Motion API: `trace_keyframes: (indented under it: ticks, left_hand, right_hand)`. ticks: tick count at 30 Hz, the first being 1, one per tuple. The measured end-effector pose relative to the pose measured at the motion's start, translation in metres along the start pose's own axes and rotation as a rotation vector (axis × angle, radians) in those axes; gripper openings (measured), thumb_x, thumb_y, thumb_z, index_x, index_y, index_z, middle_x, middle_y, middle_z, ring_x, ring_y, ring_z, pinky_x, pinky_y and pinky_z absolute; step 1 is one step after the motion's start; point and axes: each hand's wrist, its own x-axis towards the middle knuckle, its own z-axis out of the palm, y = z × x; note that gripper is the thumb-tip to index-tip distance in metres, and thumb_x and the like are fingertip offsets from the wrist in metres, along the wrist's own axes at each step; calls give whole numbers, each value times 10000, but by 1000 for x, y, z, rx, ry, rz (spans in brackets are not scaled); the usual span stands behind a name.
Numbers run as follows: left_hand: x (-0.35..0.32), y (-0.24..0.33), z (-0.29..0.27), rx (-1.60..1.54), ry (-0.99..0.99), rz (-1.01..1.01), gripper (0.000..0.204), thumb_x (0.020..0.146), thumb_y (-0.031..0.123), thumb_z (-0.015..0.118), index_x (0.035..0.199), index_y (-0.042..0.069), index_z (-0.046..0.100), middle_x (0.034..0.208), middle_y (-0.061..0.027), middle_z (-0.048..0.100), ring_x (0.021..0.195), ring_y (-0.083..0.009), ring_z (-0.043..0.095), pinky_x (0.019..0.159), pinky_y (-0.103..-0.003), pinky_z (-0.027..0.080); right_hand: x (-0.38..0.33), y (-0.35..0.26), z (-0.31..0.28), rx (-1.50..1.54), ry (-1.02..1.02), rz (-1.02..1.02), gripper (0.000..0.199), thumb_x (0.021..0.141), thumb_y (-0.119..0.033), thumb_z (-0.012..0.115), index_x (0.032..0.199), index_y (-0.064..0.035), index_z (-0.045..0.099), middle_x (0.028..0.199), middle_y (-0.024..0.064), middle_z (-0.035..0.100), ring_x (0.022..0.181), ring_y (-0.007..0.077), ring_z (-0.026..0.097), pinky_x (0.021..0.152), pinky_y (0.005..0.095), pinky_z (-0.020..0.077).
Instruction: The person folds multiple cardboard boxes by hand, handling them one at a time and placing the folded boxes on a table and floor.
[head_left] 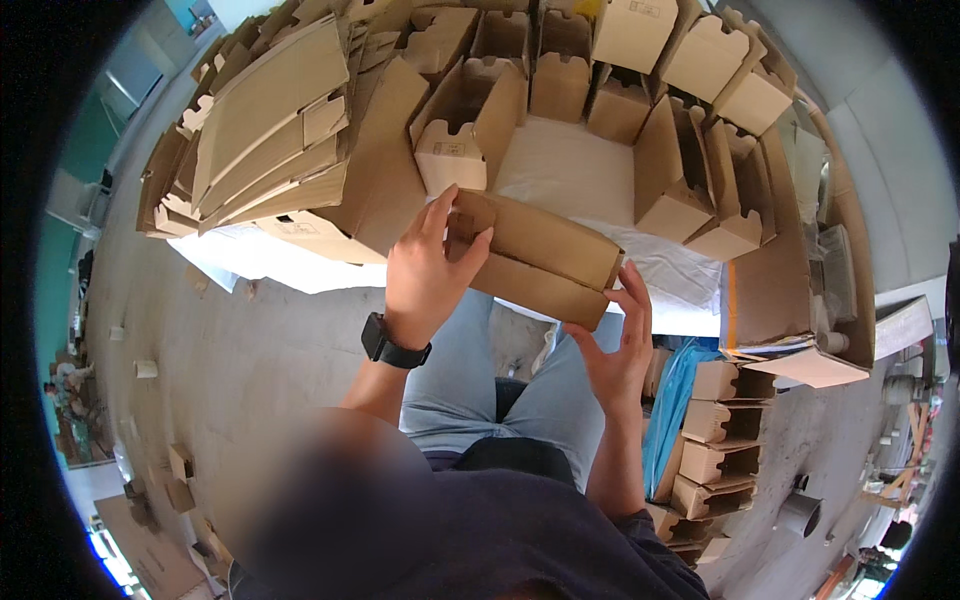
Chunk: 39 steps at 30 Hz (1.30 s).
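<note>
Left hand [425,272] clamped on left end of box [548,242], right hand [614,362] on right end; box between them, far of lap [445,390].

Cardboard brown is shown by the held carton [545,235] and the open boxes [560,88]. The cloth [560,165] is coloured white, the jeans [448,385] pale blue, the watch [400,352] black, the plastic sheet [668,420] bright blue.

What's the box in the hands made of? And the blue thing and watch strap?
Box: looks like cardboard, matt and brown, with folded edges. Blue thing: probably thin plastic, with shiny-looking wrinkles. Strap: maybe rubber, smooth and dark, but fabric is possible.
</note>
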Motion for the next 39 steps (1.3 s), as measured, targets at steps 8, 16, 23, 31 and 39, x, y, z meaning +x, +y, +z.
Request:
trace_keyframes:
  ticks: [8, 16, 23, 31, 39]
  left_hand:
    - [-3, 5, -2, 66, 14, 116, 470, 794, 155, 615, 1205, -29, 480, 1010, -179, 608, 810, -341, 631, 670, -379, 523]
    - [-6, 6, -5, 2, -46, 69, 459, 805, 122, 589, 1219, -32, 465, 1003, -187, 602, 837, -346, 618, 706, -377, 513]
    - [-6, 10, -10, 2, -70, 87, 492, 792, 139, 640, 1219, -24, 459, 1011, -164, 598, 850, -331, 615, 708, -374, 509]
    - [-9, 17, -19, 151, -192, 72, 652, 770, 162, 703, 1305, 0, 367, 1121, -227, 539, 950, -341, 598, 799, -383, 513]
    - [-12, 13, -30, -94, -182, -53, 414, 864, 49, 486, 1267, -18, 420, 721, -185, 560, 635, -312, 574, 614, -340, 476]
  right_hand:
    - [-3, 2, 2, -52, 56, -111, 512, 632, -76, 801, 1017, -74, 464, 1343, 186, 414, 1204, 356, 448, 944, 418, 431]
    - [-5, 0, 4, -65, 107, -169, 442, 628, -42, 793, 939, -68, 479, 1241, 173, 505, 1072, 353, 527, 850, 405, 460]
    - [-14, 4, 4, -141, 106, -341, 366, 595, 49, 704, 878, -90, 520, 1059, 101, 605, 900, 284, 578, 713, 365, 459]
    - [-21, 7, 6, -160, 108, -500, 210, 603, 27, 666, 766, -67, 571, 933, 63, 632, 786, 234, 611, 669, 354, 479]
    - [-27, 11, 4, -142, 141, -468, 197, 593, 69, 656, 711, -53, 556, 901, 95, 650, 757, 245, 611, 637, 341, 465]
